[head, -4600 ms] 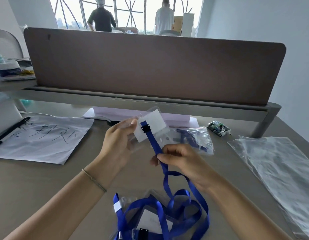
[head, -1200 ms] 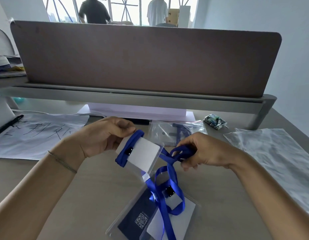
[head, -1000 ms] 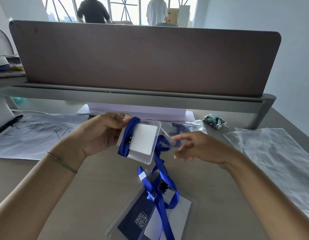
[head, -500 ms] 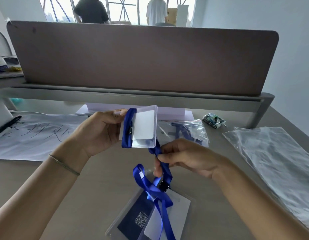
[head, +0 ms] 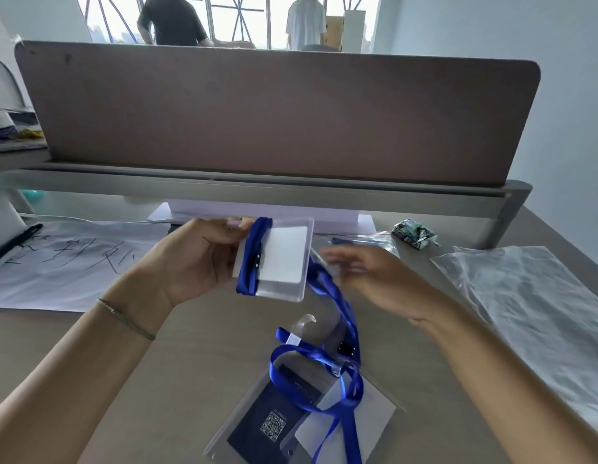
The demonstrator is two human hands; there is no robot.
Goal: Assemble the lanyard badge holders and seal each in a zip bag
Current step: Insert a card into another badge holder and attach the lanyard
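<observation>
Broadly, a bench [head: 90, 346] stood before a brown divider [head: 277, 115], with a stack of empty zip bags [head: 532, 306] at its right. One sealed bag [head: 364, 241] lay behind the hands, so most packing seemingly remained. The left hand [head: 197, 259] gripped a clear badge holder [head: 277, 259], its blue lanyard [head: 337, 329] partly wound round it and trailing onto loose holders [head: 291, 420]. The right hand [head: 368, 272], blurred, looked open.

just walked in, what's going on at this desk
A person is putting together lanyard badges. The left hand grips a clear badge holder with the blue lanyard wound round one end. The blurred right hand is beside the hanging strap, fingers spread. More badge holders lie below, plastic bags to the right.
</observation>
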